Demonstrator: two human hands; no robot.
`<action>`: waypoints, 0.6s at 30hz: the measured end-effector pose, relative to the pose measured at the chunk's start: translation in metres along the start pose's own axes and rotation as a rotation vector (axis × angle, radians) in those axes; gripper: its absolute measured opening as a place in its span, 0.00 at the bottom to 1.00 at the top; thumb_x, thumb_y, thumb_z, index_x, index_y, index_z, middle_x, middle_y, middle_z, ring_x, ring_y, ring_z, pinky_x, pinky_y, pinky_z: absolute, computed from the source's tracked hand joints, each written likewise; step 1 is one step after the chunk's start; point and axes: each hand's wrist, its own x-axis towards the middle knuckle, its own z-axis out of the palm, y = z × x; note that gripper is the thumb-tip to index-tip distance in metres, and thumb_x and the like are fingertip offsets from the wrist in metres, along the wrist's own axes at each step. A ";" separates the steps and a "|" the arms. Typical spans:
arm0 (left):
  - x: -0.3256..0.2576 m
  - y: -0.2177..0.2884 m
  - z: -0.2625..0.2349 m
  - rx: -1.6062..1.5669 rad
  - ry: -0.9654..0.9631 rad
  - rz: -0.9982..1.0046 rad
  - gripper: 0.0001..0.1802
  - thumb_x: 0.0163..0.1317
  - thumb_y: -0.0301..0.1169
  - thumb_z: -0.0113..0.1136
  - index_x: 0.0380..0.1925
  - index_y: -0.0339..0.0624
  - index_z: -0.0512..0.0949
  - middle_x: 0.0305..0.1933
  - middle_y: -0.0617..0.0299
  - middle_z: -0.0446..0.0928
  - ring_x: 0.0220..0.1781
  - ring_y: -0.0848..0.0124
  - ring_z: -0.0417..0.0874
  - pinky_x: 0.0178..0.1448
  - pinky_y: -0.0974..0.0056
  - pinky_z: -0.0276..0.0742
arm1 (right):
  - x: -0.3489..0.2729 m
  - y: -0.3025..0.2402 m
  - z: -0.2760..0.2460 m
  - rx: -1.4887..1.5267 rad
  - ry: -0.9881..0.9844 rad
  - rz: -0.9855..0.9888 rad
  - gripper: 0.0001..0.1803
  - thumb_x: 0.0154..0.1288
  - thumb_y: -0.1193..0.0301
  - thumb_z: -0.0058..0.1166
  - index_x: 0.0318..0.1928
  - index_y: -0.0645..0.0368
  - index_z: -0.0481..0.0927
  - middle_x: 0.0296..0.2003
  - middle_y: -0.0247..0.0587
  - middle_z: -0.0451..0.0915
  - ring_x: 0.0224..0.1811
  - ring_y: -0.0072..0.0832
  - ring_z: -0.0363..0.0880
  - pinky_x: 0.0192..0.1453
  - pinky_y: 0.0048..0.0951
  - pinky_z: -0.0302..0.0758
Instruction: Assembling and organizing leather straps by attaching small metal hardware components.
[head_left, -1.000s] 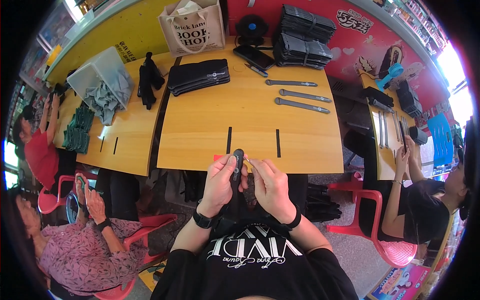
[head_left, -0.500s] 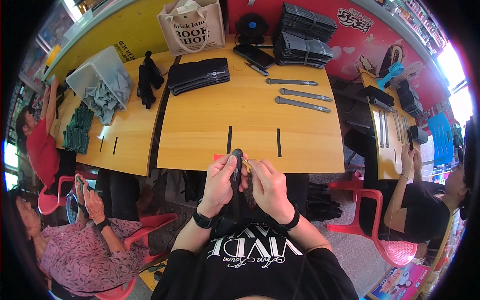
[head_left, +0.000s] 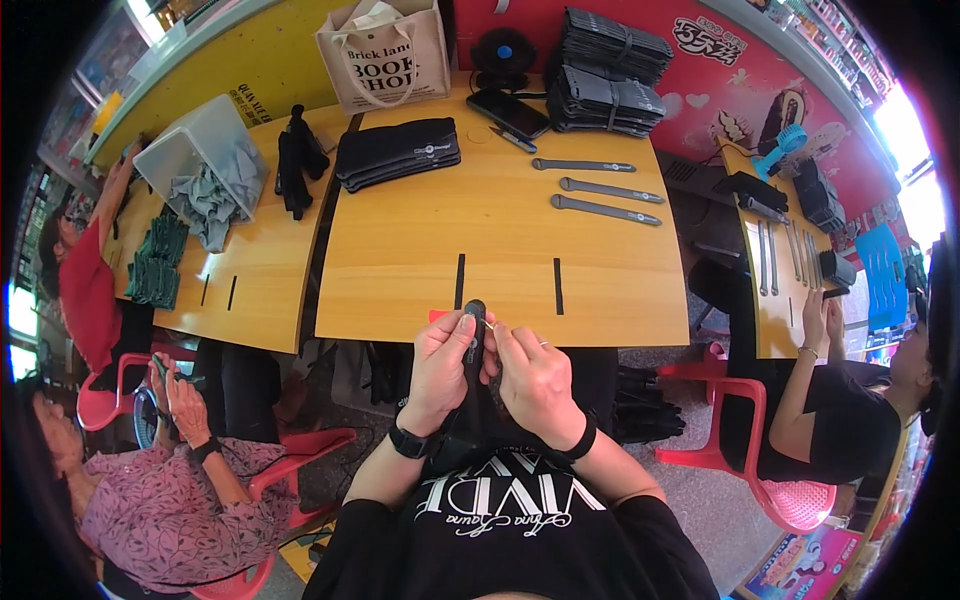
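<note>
Just off the table's front edge, my left hand (head_left: 440, 360) is closed around a dark strap (head_left: 475, 330) with a rounded end pointing up, its lower part hanging toward my lap. My right hand (head_left: 535, 375) pinches a thin, light-coloured pointed piece (head_left: 490, 325) against the strap's right side. That piece is too small to name, and my fingers hide most of it. Three grey straps (head_left: 598, 165) with rounded ends lie side by side at the right of the table (head_left: 420, 270). A stack of folded black fabric pieces (head_left: 398, 152) rests at the back left.
At the back stand a cream tote bag (head_left: 385, 60), a small black fan (head_left: 503, 57), a phone (head_left: 508, 112), a pen-like tool (head_left: 515, 139) and banded dark bundles (head_left: 608, 98). Black strips mark the tabletop. People work at tables on both sides; a tilted clear bin (head_left: 200, 170) holds grey cloth.
My right fingers have shifted slightly and turned beside the strap, and less of the small piece shows. My left hand keeps its hold. The person at far left has moved their arm.
</note>
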 end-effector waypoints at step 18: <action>-0.007 0.042 -0.008 1.069 -0.295 0.288 0.06 0.62 0.24 0.56 0.29 0.32 0.76 0.21 0.55 0.77 0.22 0.65 0.80 0.25 0.63 0.72 | 0.031 0.036 -0.037 -0.367 -0.139 -0.742 0.19 0.44 0.74 0.56 0.39 0.70 0.79 0.28 0.39 0.73 0.26 0.26 0.74 0.23 0.24 0.71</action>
